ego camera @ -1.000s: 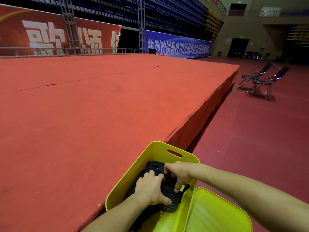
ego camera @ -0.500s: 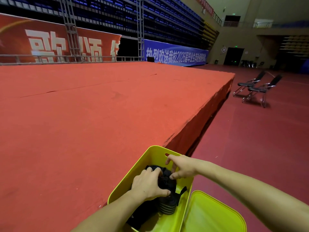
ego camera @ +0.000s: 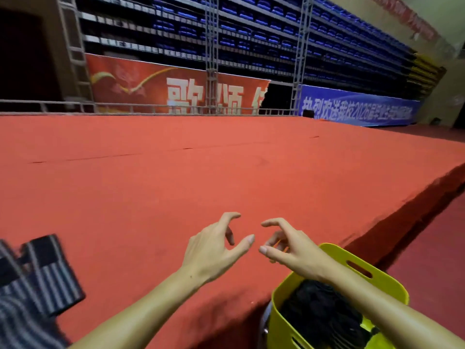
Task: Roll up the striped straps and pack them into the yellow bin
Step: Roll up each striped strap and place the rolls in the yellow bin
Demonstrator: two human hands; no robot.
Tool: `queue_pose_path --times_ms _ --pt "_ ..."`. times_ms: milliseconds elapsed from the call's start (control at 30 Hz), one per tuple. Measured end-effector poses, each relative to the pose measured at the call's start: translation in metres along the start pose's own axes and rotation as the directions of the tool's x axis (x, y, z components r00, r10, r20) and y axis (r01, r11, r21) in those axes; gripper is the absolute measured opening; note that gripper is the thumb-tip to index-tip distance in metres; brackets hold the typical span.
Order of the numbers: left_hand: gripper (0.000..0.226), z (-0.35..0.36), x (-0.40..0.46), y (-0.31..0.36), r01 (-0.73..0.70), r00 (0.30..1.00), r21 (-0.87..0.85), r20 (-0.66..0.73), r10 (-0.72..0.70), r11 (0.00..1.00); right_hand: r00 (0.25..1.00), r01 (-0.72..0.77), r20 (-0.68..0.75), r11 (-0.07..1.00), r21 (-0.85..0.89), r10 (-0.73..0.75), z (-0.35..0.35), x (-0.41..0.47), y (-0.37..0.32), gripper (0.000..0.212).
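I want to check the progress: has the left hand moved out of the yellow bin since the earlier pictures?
Yes. The left hand has come up out of the yellow bin and leftward, and is now empty over the red stage carpet.

A raised platform (ego camera: 176, 177) covered in red carpet carries the things, stretching away ahead of both hands to a metal railing (ego camera: 151, 108) at its far edge. Unrolled striped straps (ego camera: 37, 275) lie flat on the carpet well to the left of the left hand (ego camera: 211, 250). Below and just to the right of the right hand (ego camera: 292, 250), the platform's front edge drops off, and the yellow bin (ego camera: 377, 275) sits against that edge.
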State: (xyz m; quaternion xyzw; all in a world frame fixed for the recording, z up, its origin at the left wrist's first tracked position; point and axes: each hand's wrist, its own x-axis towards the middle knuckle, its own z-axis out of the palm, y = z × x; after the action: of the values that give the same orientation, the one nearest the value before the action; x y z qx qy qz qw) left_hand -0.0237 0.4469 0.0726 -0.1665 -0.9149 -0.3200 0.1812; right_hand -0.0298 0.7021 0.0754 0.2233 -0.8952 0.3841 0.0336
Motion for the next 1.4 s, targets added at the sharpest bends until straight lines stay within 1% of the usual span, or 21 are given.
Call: queue_pose_path --times_ms 133,267,367,467,567,633,733,833,900,967,1033,1133,1200,1233,1267,1300,1333,1367,1400 --pt "0.061 -0.083 -0.038 -0.077 0.143 0.978 0.034 -0.157 -0.136 0.989 0.988 0.116 0.094 0.99 0.081 -0.124 0.083 0.054 -0.062 0.049" --pt "0.065 -0.154 -0.089 -0.157 0.301 0.916 0.055 -0.295 -0.272 0.952 0.959 0.184 0.183 0.967 0.176 -0.215 0.174 0.102 -0.119 0.046" --pt "0.067 -0.194 -0.138 -0.211 0.443 0.848 0.041 -0.343 -0.404 0.896 0.935 0.186 0.26 0.958 0.218 -0.24 0.242 0.13 -0.15 0.045" --pt "0.07 -0.218 -0.188 -0.254 0.582 0.775 0.068 -0.347 -0.528 0.81 0.909 0.175 0.338 0.958 0.227 -0.246 0.309 0.153 -0.166 0.046" --pt "0.072 -0.223 -0.227 -0.281 0.661 0.725 0.099 -0.34 -0.598 0.744 0.89 0.174 0.403 0.976 0.134 -0.214 0.369 0.172 -0.164 0.052" --pt "0.074 -0.222 -0.244 -0.292 0.69 0.701 0.108 -0.344 -0.625 0.716 0.889 0.15 0.432 0.988 0.034 -0.149 0.404 0.185 -0.156 0.061" --pt "0.073 -0.219 -0.256 -0.298 0.719 0.682 0.118 -0.313 -0.661 0.685 0.92 0.066 0.39 0.996 -0.055 -0.039 0.446 0.208 -0.152 0.074" --pt "0.074 -0.213 -0.258 -0.298 0.729 0.679 0.134 -0.261 -0.686 0.671 0.945 -0.071 0.315 0.995 -0.07 0.09 0.478 0.226 -0.156 0.083" --pt "0.076 -0.208 -0.257 -0.297 0.72 0.688 0.129 -0.257 -0.678 0.682 0.938 -0.135 0.316 0.989 -0.055 0.145 0.491 0.234 -0.158 0.09" --pt "0.076 -0.204 -0.256 -0.296 0.718 0.69 0.127 -0.254 -0.677 0.684 0.927 -0.166 0.342 0.986 -0.001 0.156 0.494 0.237 -0.16 0.091" --pt "0.075 -0.2 -0.254 -0.295 0.726 0.681 0.123 -0.265 -0.683 0.676 0.925 -0.174 0.361 0.977 0.122 0.119 0.485 0.235 -0.165 0.088" --pt "0.069 -0.195 -0.246 -0.287 0.736 0.661 0.136 -0.355 -0.661 0.663 0.956 -0.107 0.294 0.952 0.288 0.018 0.456 0.224 -0.177 0.088" --pt "0.063 -0.189 -0.24 -0.282 0.739 0.652 0.138 -0.392 -0.649 0.659 0.958 -0.108 0.287 0.896 0.43 -0.022 0.43 0.208 -0.186 0.083" --pt "0.06 -0.185 -0.236 -0.279 0.736 0.655 0.124 -0.383 -0.652 0.666 0.955 -0.116 0.294 0.867 0.484 -0.036 0.415 0.197 -0.189 0.081" --pt "0.058 -0.18 -0.232 -0.277 0.731 0.657 0.09 -0.361 -0.662 0.677 0.951 -0.126 0.306 0.837 0.532 -0.051 0.401 0.186 -0.191 0.079" --pt "0.058 -0.176 -0.226 -0.275 0.725 0.655 0.012 -0.323 -0.684 0.689 0.942 -0.141 0.328 0.807 0.574 -0.069 0.388 0.174 -0.191 0.078" --pt "0.06 -0.17 -0.219 -0.275 0.715 0.644 -0.111 -0.278 -0.713 0.69 0.927 -0.169 0.365 0.773 0.611 -0.085 0.377 0.162 -0.189 0.078" --pt "0.064 -0.165 -0.211 -0.276 0.695 0.621 -0.27 -0.243 -0.746 0.666 0.906 -0.209 0.412 0.745 0.634 -0.096 0.366 0.149 -0.186 0.079" --pt "0.069 -0.159 -0.202 -0.277 0.673 0.581 -0.427 -0.2 -0.789 0.604 0.882 -0.244 0.458 0.728 0.64 -0.107 0.357 0.137 -0.18 0.081"
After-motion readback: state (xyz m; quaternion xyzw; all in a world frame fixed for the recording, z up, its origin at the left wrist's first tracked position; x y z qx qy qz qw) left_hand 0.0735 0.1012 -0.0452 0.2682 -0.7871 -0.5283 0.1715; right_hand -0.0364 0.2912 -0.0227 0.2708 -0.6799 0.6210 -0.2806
